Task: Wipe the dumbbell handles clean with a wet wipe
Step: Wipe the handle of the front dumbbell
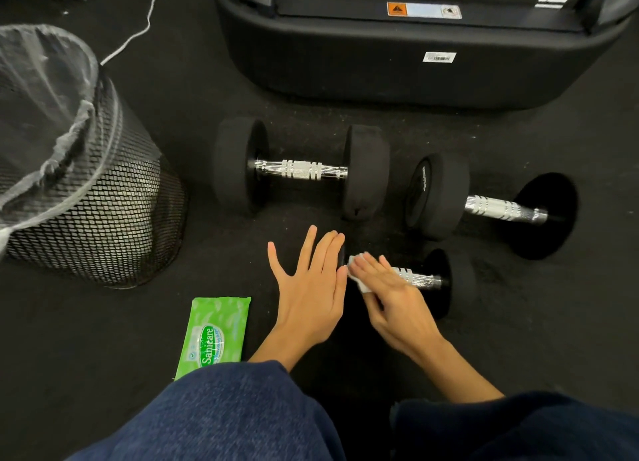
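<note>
My right hand [390, 298] grips a wet wipe [359, 281] around the nearest dumbbell's handle [420, 278]. My left hand [311, 287] lies spread, covering its left weight. A mesh bin [86, 184] stands upper left.

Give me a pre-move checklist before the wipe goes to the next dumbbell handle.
1. Wet wipe in the right hand: ok, it is pressed on the nearest dumbbell's handle.
2. Left hand steadying that dumbbell: ok, flat fingers rest against its near weight.
3. Nearest handle fully wiped: cannot tell, the hand covers part of it.
4. Far left dumbbell handle free to reach: ok, nothing lies on it.
5. Right dumbbell handle free: ok.
6. Wipe pack and mesh bin nearby: ok, both on the left.
</note>
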Available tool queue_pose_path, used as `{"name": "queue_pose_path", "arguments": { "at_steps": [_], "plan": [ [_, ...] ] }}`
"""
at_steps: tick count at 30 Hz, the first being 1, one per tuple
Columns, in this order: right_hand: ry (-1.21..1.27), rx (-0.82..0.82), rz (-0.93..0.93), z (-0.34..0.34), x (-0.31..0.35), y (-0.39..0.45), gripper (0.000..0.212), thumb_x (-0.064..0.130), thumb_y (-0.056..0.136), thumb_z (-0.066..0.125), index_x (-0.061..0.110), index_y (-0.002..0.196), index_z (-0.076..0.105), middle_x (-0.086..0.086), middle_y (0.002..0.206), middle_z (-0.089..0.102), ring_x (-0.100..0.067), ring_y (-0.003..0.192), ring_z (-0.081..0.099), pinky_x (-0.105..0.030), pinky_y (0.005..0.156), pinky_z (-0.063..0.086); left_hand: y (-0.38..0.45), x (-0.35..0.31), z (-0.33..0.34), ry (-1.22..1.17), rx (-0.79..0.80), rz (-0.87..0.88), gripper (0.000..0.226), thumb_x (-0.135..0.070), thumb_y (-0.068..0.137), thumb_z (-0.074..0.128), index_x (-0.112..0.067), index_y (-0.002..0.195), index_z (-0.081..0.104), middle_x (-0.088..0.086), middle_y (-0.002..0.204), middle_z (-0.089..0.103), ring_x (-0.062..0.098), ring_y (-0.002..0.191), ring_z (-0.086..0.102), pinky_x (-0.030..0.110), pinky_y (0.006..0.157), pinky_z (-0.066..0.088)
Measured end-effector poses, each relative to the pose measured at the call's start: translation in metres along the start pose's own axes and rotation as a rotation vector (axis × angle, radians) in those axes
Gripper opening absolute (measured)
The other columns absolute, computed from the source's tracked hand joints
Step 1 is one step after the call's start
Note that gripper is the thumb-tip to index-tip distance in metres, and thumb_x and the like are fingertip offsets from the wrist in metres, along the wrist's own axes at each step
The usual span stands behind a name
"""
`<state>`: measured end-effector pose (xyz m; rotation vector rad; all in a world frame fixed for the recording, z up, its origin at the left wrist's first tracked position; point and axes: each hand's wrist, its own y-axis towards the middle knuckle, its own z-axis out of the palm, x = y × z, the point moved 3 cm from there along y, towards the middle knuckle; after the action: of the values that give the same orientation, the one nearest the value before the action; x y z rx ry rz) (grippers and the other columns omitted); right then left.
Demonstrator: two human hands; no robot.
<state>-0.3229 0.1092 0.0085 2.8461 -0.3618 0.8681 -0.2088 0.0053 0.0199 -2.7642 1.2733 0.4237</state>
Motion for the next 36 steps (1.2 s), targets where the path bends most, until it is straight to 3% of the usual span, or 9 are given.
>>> {"name": "queue_pose_path", "arguments": {
  "at_steps": [8, 13, 18, 21, 25, 27, 29, 33, 36],
  "plan": [
    [0.014, -0.034, 0.007, -0.012, -0.002, 0.009, 0.04, 0.015, 0.095, 0.056, 0.014, 0.135, 0.058, -0.002, 0.138, 0.058, -0.009, 0.134, 0.047, -0.038, 0.116, 0.035, 0.002, 0.0, 0.002, 0.019, 0.008, -0.003, 0.055, -0.039, 0.102, 0.016, -0.021, 0.15, 0.034, -0.01, 0.157, 0.031, 0.014, 0.15, 0.013, 0.07, 0.11, 0.002],
    [-0.009, 0.06, -0.075, -0.004, 0.001, -0.001, 0.045, 0.02, 0.097, 0.049, 0.016, 0.142, 0.05, 0.002, 0.149, 0.046, -0.007, 0.143, 0.034, -0.031, 0.121, 0.023, 0.001, 0.001, 0.0, 0.029, -0.003, 0.008, 0.054, -0.038, 0.102, 0.016, -0.021, 0.149, 0.036, -0.01, 0.156, 0.033, 0.015, 0.15, 0.014, 0.071, 0.11, 0.004],
    [0.013, -0.014, -0.007, -0.009, -0.006, -0.001, 0.047, 0.016, 0.095, 0.054, 0.017, 0.142, 0.05, 0.002, 0.147, 0.049, -0.009, 0.141, 0.037, -0.039, 0.119, 0.028, 0.003, 0.0, 0.0, 0.027, 0.002, -0.011, 0.054, -0.04, 0.102, 0.016, -0.023, 0.15, 0.034, -0.011, 0.156, 0.032, 0.014, 0.15, 0.013, 0.069, 0.111, 0.001],
    [0.01, 0.04, -0.026, -0.003, 0.004, -0.002, 0.049, 0.014, 0.096, 0.055, 0.018, 0.144, 0.047, 0.002, 0.15, 0.044, -0.008, 0.144, 0.032, -0.035, 0.121, 0.023, 0.003, 0.0, 0.0, 0.028, 0.023, 0.001, 0.054, -0.039, 0.102, 0.016, -0.022, 0.149, 0.035, -0.01, 0.156, 0.033, 0.013, 0.15, 0.013, 0.069, 0.111, 0.004],
    [0.144, -0.007, 0.036, -0.03, -0.001, -0.014, 0.036, 0.014, 0.095, 0.058, 0.021, 0.13, 0.063, 0.016, 0.136, 0.056, 0.0, 0.135, 0.044, -0.031, 0.12, 0.025, 0.003, -0.001, -0.006, -0.019, 0.039, 0.015, 0.057, -0.04, 0.101, 0.014, -0.02, 0.151, 0.032, -0.008, 0.159, 0.027, 0.01, 0.15, 0.004, 0.065, 0.114, 0.002],
    [0.258, -0.054, 0.117, -0.048, -0.001, -0.014, 0.026, 0.021, 0.094, 0.059, 0.024, 0.116, 0.072, 0.027, 0.12, 0.062, 0.003, 0.121, 0.055, -0.03, 0.115, 0.033, 0.006, -0.005, -0.016, -0.124, 0.015, 0.047, 0.057, -0.042, 0.099, 0.022, -0.02, 0.15, 0.033, -0.007, 0.162, 0.019, 0.008, 0.15, -0.003, 0.057, 0.118, 0.001],
    [0.312, -0.076, 0.164, -0.066, -0.001, -0.013, 0.023, 0.03, 0.092, 0.057, 0.024, 0.105, 0.075, 0.021, 0.105, 0.067, -0.003, 0.108, 0.057, -0.03, 0.101, 0.042, 0.012, -0.016, -0.029, -0.358, 0.025, 0.141, 0.059, -0.046, 0.097, 0.034, -0.02, 0.149, 0.035, -0.006, 0.162, 0.017, 0.006, 0.15, 0.0, 0.045, 0.122, 0.004],
    [0.588, -0.084, 0.174, -0.092, -0.005, -0.013, 0.021, 0.024, 0.093, 0.059, 0.015, 0.103, 0.076, 0.006, 0.097, 0.066, -0.013, 0.097, 0.063, -0.027, 0.087, 0.048, 0.021, -0.051, -0.042, -0.95, 0.295, 0.185, 0.06, -0.037, 0.093, 0.063, -0.021, 0.146, 0.042, -0.009, 0.146, 0.049, 0.0, 0.134, 0.042, 0.029, 0.113, 0.036],
    [0.772, -0.205, 0.233, -0.105, -0.01, -0.013, 0.016, 0.012, 0.093, 0.063, 0.009, 0.105, 0.075, -0.004, 0.101, 0.074, -0.021, 0.099, 0.069, -0.041, 0.088, 0.054, 0.027, -0.068, -0.034, -1.066, 0.259, 0.112, 0.05, -0.02, 0.092, 0.067, -0.018, 0.14, 0.052, -0.005, 0.13, 0.063, 0.008, 0.117, 0.06, 0.031, 0.099, 0.051]
  ]
}}
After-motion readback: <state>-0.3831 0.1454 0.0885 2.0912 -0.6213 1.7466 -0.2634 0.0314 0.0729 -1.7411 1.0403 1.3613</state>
